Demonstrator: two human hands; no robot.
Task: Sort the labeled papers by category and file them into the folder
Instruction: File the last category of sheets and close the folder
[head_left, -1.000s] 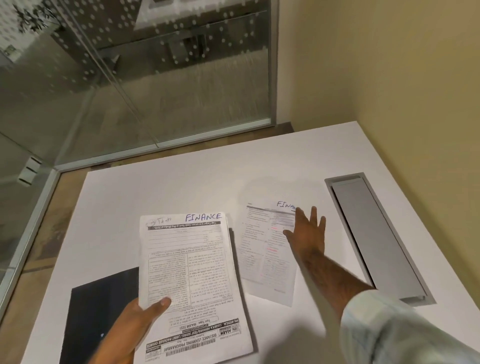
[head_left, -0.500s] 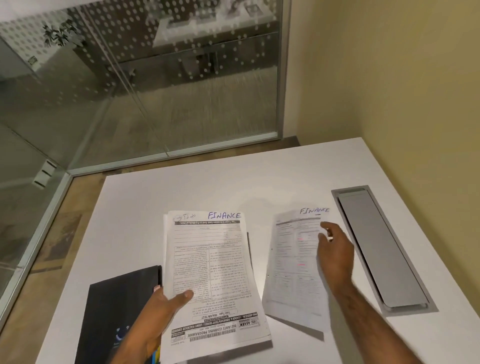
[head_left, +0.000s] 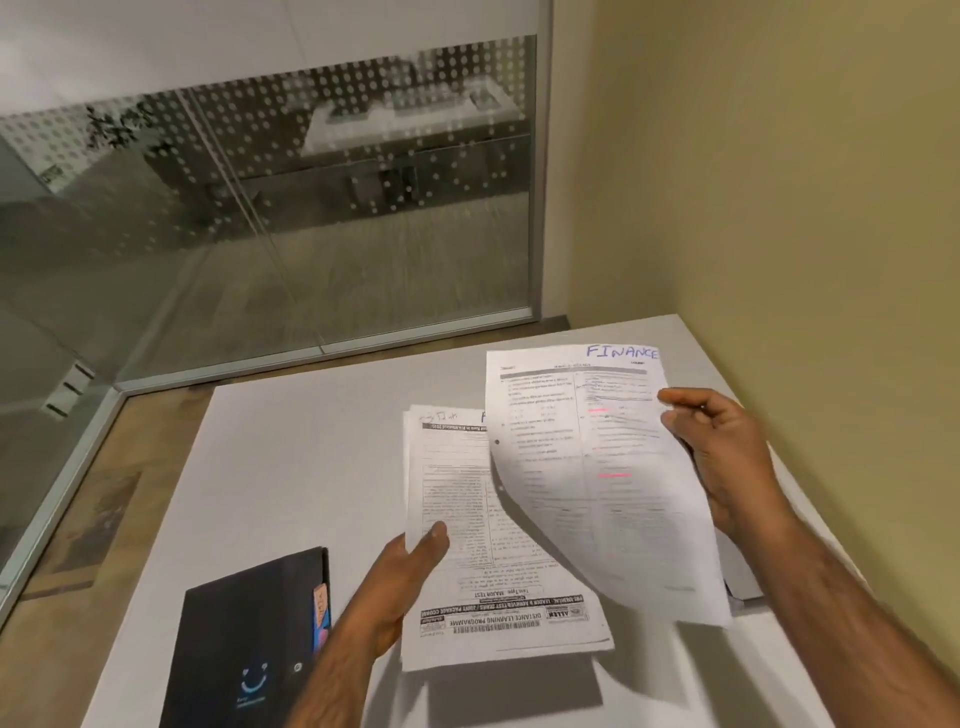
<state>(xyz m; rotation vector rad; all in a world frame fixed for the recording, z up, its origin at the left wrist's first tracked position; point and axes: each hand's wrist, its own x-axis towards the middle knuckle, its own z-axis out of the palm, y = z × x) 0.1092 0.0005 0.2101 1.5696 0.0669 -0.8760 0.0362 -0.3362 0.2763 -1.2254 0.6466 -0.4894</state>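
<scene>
A black folder (head_left: 244, 644) lies closed on the white table (head_left: 291, 467). Just right of it, the left hand (head_left: 400, 587) pinches a stack of printed papers (head_left: 467, 545), thumb on top. Farther right, the right hand (head_left: 727, 457) grips a raised sheet marked FINANCE (head_left: 587, 467), whose lower part hides the stack's right edge.

The raised sheet (head_left: 597, 467) reads "FINANCE" in blue handwriting. The stack (head_left: 467, 519) beneath — upside down — reads "DISTANCE LEARNING PROGRAMME", "ALLEN", "MAJOR TEST"
</scene>
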